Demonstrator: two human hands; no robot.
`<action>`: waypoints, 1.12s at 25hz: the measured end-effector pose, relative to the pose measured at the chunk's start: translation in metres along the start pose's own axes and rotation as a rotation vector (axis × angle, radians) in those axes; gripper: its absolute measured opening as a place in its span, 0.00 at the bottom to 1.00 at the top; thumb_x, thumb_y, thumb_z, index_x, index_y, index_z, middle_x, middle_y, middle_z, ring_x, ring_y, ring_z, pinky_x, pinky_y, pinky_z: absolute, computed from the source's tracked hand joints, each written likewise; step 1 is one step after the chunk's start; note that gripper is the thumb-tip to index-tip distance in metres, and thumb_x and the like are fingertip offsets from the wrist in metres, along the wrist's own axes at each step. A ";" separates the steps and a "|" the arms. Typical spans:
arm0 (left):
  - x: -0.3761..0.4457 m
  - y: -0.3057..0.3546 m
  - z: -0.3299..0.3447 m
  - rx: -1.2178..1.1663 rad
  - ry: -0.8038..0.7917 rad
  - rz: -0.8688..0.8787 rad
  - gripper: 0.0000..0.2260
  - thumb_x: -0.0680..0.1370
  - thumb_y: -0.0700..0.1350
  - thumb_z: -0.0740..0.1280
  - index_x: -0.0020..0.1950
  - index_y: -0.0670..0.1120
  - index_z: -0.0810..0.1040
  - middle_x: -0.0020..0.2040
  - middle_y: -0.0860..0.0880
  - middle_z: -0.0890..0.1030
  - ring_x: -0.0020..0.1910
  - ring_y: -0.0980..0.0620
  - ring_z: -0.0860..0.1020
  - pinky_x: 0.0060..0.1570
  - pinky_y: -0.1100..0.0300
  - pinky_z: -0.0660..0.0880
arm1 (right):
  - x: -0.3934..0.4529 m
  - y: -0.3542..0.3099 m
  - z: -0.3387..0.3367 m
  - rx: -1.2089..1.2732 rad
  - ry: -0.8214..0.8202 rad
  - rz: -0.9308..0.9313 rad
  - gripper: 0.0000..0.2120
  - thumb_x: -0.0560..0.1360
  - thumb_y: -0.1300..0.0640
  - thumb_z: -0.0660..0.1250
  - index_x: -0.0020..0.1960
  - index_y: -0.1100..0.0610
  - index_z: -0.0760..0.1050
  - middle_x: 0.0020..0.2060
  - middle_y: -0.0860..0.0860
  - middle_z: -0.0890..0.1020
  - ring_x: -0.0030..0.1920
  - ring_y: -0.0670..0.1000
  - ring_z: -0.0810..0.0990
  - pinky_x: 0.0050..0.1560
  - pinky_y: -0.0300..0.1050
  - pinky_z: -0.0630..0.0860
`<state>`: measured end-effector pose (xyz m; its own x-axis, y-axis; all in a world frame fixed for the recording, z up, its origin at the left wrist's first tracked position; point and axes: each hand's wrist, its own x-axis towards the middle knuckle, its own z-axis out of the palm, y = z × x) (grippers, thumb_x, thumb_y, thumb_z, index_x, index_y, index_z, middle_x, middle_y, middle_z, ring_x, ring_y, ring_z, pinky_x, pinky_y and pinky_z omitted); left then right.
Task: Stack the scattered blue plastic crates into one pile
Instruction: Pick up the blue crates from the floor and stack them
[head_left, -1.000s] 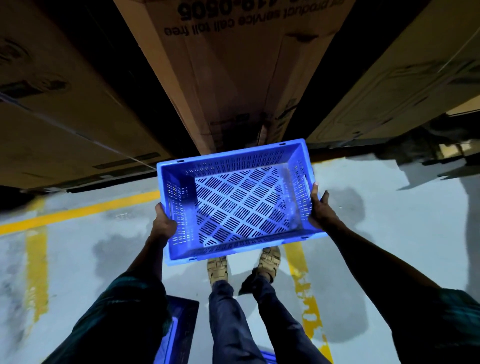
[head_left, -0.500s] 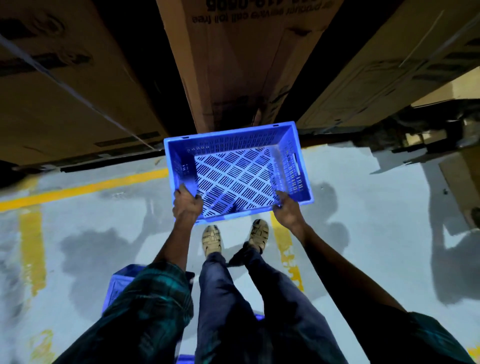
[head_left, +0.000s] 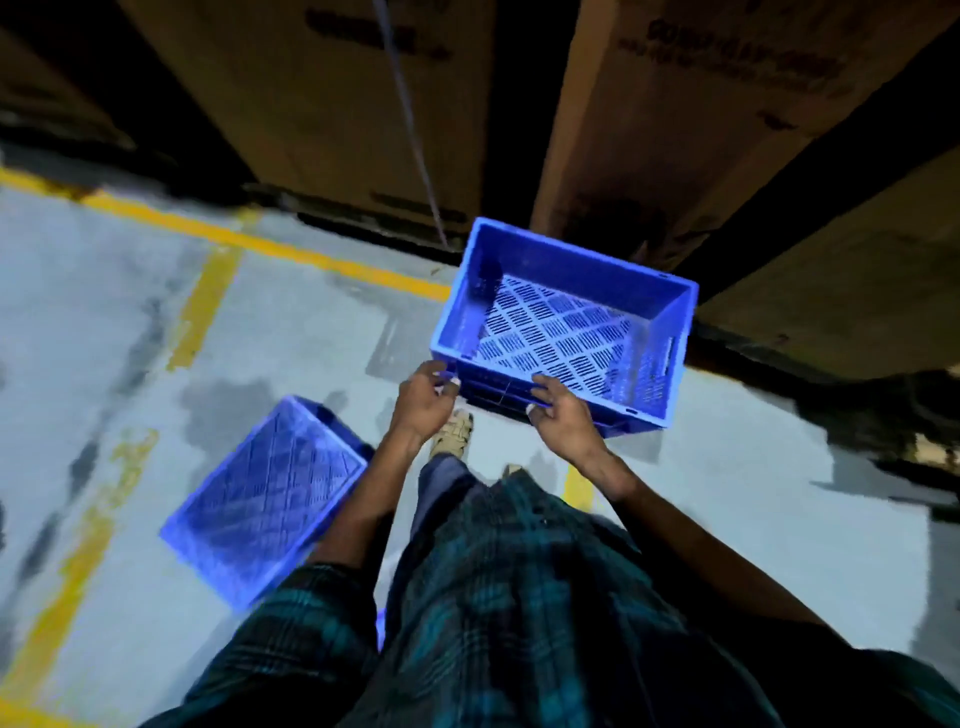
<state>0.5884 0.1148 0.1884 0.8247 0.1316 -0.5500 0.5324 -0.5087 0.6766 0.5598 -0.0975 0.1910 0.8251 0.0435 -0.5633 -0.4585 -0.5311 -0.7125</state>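
Head view: the left hand (head_left: 423, 402) and the right hand (head_left: 563, 415) have loosely curled fingers at the near rim of the open blue slotted plastic crate (head_left: 566, 317); whether they grip it, I cannot tell. Half a second ago both hands clasped this rim. The crate now sits just ahead of the hands, and a second blue crate (head_left: 265, 499) lies on the grey floor (head_left: 104, 322) to their left.

Place: a warehouse or storeroom.
Boxes: big brown cardboard boxes (head_left: 332, 104) stand in a row from 11 o'clock to 2 o'clock, with dark gaps between them. One box (head_left: 691, 98) at 1 o'clock has blurry print on it.
Floor: smooth grey concrete floor (head_left: 104, 322) with dark patches.
Lines: yellow lines (head_left: 218, 234) are painted on the floor at 10 o'clock.
Crates: blue plastic crates (head_left: 566, 322) sit on the floor by the boxes.
Light: dim.
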 end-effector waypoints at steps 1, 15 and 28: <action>-0.017 -0.011 -0.003 -0.062 0.065 -0.031 0.16 0.79 0.42 0.67 0.66 0.43 0.75 0.57 0.41 0.83 0.51 0.47 0.81 0.47 0.60 0.74 | -0.003 -0.005 0.002 -0.021 -0.025 -0.029 0.23 0.79 0.63 0.63 0.73 0.60 0.65 0.67 0.59 0.75 0.68 0.55 0.74 0.67 0.52 0.73; -0.172 -0.201 -0.047 -0.530 0.622 -0.434 0.16 0.78 0.44 0.67 0.64 0.40 0.77 0.50 0.38 0.83 0.51 0.39 0.81 0.51 0.52 0.76 | 0.000 -0.092 0.122 -0.384 -0.333 -0.268 0.22 0.77 0.58 0.65 0.70 0.59 0.69 0.40 0.47 0.79 0.44 0.48 0.77 0.46 0.36 0.70; -0.114 -0.304 -0.108 -0.685 0.739 -0.713 0.16 0.80 0.44 0.66 0.67 0.41 0.75 0.49 0.44 0.78 0.43 0.48 0.76 0.45 0.59 0.70 | 0.076 -0.149 0.299 -0.617 -0.659 -0.260 0.24 0.78 0.57 0.65 0.72 0.59 0.65 0.59 0.61 0.80 0.58 0.62 0.79 0.60 0.55 0.74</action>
<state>0.3534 0.3467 0.0983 0.1005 0.7592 -0.6430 0.7136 0.3954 0.5784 0.5922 0.2377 0.1288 0.4372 0.5938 -0.6755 0.1254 -0.7839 -0.6080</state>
